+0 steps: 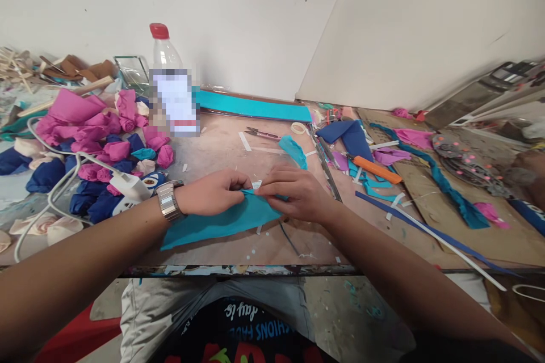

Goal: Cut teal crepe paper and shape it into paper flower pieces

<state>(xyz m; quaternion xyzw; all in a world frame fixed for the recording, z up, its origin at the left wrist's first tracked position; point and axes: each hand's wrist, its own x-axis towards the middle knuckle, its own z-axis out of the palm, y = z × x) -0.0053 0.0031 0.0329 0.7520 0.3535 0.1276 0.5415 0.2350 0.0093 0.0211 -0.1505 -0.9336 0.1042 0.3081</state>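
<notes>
Soft, fairly bright light falls evenly over the table (221,153), its source out of view, leaving the pale wall (247,17) faintly grey behind the bottle (167,54). Shadows are weak—a soft dark band lies under the turquoise cloth (208,229). The metal watch (170,201) gleams. Slight blur softens the right hand (296,193); coarse pixelation hides the phone (175,102)—and wide-angle stretching smears the far left and right edges.

Craft workshop, cluttered worktable (213,153), cloth scraps (293,151), snips (261,133), fabric bundles (117,151)
</notes>
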